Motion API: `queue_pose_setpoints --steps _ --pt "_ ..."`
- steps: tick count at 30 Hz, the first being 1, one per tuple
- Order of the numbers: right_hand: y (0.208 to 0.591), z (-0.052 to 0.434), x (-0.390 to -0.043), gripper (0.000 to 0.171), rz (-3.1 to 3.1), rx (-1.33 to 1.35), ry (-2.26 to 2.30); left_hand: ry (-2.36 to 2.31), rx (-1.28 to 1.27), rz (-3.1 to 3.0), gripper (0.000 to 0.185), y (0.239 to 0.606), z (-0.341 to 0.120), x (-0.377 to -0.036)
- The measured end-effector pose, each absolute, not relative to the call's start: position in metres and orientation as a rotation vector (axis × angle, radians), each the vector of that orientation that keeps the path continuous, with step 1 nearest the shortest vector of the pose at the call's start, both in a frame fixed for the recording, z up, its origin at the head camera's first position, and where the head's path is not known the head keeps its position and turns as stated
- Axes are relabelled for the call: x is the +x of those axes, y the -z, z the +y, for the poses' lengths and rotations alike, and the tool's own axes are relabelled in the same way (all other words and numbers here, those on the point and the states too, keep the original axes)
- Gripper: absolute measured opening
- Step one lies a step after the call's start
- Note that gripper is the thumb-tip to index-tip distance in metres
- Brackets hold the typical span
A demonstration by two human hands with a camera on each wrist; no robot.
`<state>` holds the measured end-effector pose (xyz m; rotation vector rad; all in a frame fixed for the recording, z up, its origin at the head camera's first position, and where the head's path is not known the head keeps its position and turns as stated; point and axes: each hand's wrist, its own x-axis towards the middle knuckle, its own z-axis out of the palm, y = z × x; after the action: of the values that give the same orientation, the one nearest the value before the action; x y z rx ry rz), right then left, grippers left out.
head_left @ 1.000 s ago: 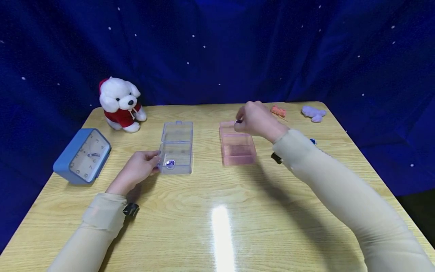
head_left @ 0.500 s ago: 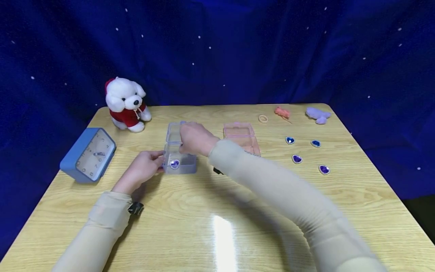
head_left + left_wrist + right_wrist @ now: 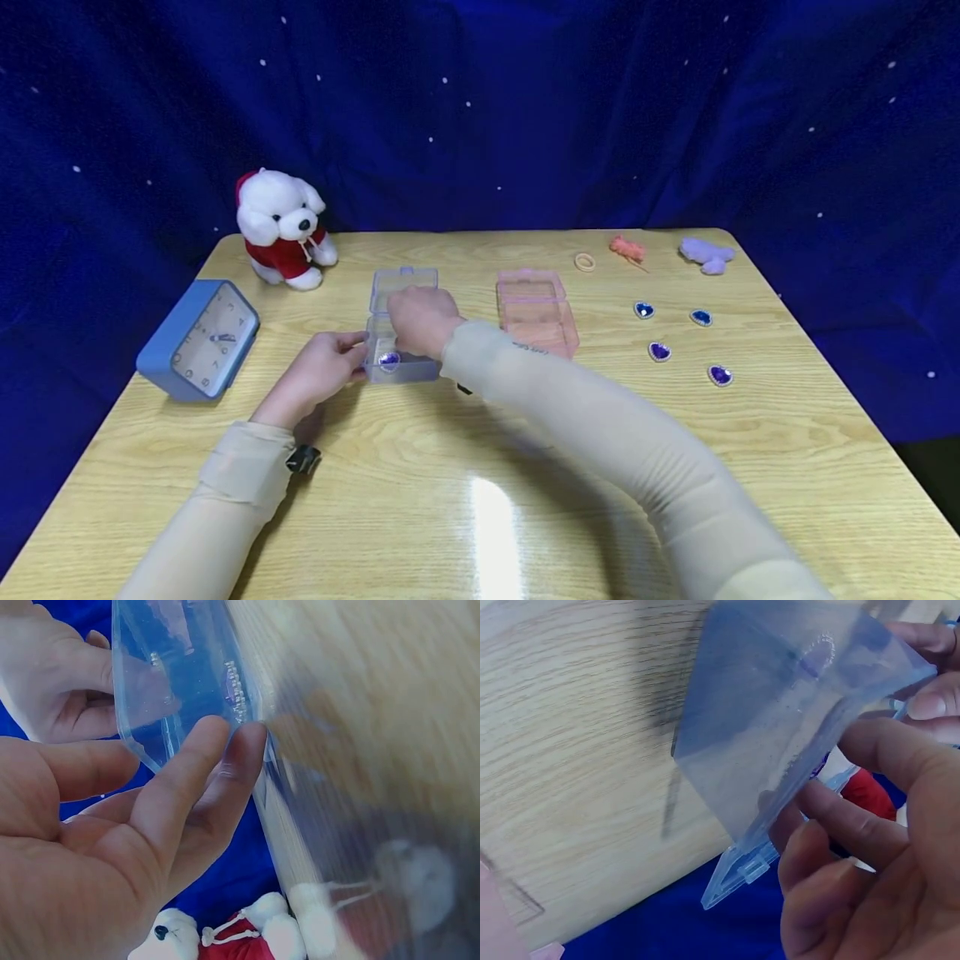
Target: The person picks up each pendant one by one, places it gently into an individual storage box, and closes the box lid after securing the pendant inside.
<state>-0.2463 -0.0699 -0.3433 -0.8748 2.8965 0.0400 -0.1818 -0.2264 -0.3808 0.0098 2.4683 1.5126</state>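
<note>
A clear bluish plastic box (image 3: 401,372) stands with its hinged lid (image 3: 382,287) folded back. My left hand (image 3: 324,367) grips its left side between thumb and fingers. One purple gem with a beaded white rim (image 3: 389,361) lies in the near left of the box. My right hand (image 3: 422,321) reaches into the box from the right, pinching another purple gem (image 3: 821,763), mostly hidden by the fingers and wall. To the right, a pink clear box (image 3: 536,310) also stands with its lid back, its near part partly behind my right sleeve.
Two blue gems, a near one (image 3: 643,310) and another (image 3: 701,317), and two purple gems (image 3: 659,352) lie on the right. Behind them are a wooden ring (image 3: 585,262), an orange figure (image 3: 627,248) and a lilac toy (image 3: 707,255). A blue clock (image 3: 197,340) and plush dog (image 3: 281,229) stand left.
My right hand has moved left from over the pink box into the bluish box, carrying the purple gem. My left hand keeps its grip; the view has shifted slightly.
</note>
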Motion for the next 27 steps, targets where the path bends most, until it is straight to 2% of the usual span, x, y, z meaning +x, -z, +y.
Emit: queue_pose_setpoints --steps 9,13,20,27 --pt "0.353 -0.072 -0.241 0.018 2.857 -0.848 -0.138 -1.463 -0.007 2.48 0.044 0.381 -0.227 -0.182" --pt "0.345 -0.068 -0.242 0.019 2.85 -0.872 -0.091 -1.473 0.004 2.475 0.044 0.381 -0.225 -0.183" --pt "0.296 -0.043 -0.246 0.023 2.845 -0.832 -0.011 -1.463 0.014 2.486 0.044 0.382 -0.226 -0.183" --pt "0.241 0.038 -0.256 0.024 2.93 -0.703 0.099 -1.475 -0.019 2.457 0.045 0.381 -0.225 -0.184"
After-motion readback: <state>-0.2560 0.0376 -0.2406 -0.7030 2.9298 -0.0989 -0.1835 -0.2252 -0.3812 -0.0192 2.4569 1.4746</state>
